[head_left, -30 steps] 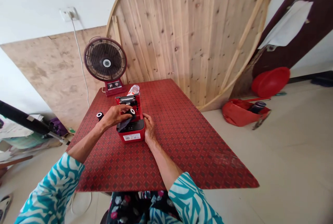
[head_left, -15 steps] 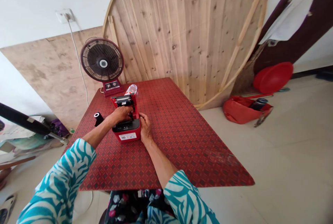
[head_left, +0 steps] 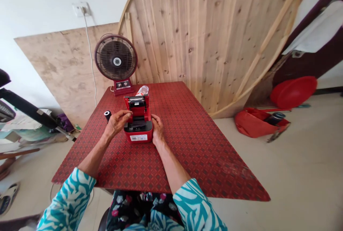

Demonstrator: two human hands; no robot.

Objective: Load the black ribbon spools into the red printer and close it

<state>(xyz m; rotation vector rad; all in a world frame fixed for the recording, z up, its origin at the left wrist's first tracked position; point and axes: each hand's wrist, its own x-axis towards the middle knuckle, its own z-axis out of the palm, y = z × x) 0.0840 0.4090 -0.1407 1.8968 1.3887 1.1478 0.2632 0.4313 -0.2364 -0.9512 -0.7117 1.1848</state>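
Observation:
A red thermal label printer [head_left: 138,125] stands on the table with its lid tipped up at the back, and a dark opening shows in the middle. My right hand [head_left: 158,129] clasps its right side. My left hand [head_left: 116,123] sits against its left side with curled fingers and nothing visible in them. A black roll [head_left: 107,116] stands upright on the table, left of that hand. Behind the printer lies a clear plastic bottle [head_left: 142,90]. What sits inside the printer is too dark to tell.
A red patterned table cover [head_left: 187,152] spans the table. A red desk fan [head_left: 115,61] stands at its back edge, its white cord rising to a wall socket [head_left: 80,9]. On the floor at right are a red basin [head_left: 293,92] and a red bag [head_left: 252,123].
My left hand held a black roll with a dark strip, then reached into the printer, and has now drawn back to its left side. My right hand stays on the printer.

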